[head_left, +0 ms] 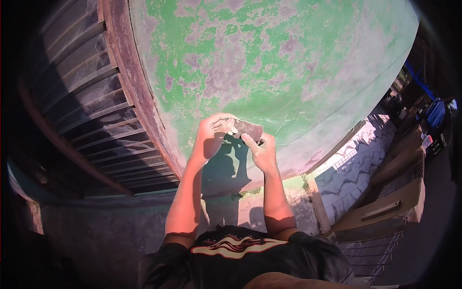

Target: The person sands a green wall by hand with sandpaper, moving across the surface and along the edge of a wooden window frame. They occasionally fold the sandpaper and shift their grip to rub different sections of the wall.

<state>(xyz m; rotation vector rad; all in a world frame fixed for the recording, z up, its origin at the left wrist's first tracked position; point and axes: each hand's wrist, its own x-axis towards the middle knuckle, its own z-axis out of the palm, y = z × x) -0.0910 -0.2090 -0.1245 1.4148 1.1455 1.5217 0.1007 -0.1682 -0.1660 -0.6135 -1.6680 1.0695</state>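
Observation:
Both hands are raised in front of a green wall (pixel 269 58) with peeling paint. Between them is a small brown, flat piece (pixel 249 130) that looks like sandpaper. My left hand (pixel 217 131) has its fingers bent around the left end of the piece. On the lower right edge, the thumb of my right hand (pixel 260 148) presses against it, with the other fingers hidden behind. Shadows of the hands fall on the wall just below.
A louvred wooden shutter (pixel 110 115) with a worn reddish frame (pixel 137 91) is at the left. To the right are wavy-patterned paving (pixel 344 168), a wooden structure (pixel 385 207), thin metal bars and blue items (pixel 434 113).

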